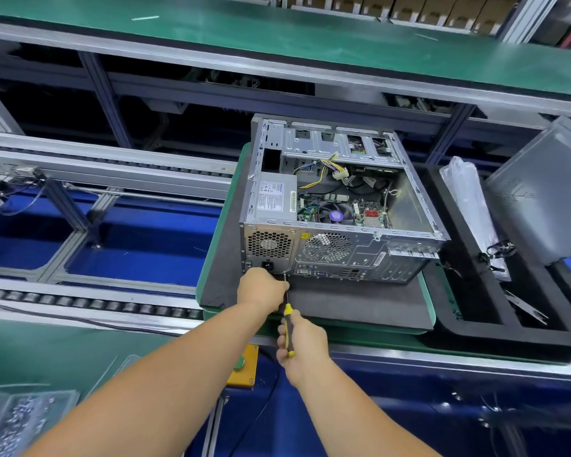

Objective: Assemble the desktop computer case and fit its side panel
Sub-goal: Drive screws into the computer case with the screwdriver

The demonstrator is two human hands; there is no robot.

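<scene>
Case lies open-side-up on mat, mid bench. Right hand wrapped round screwdriver handle; left hand pinches shaft near tip at rear-panel screw. Risks: tilted bit cams out, screw drops, slip jabs left fingers. Side panel sits far right, unfitted.
</scene>
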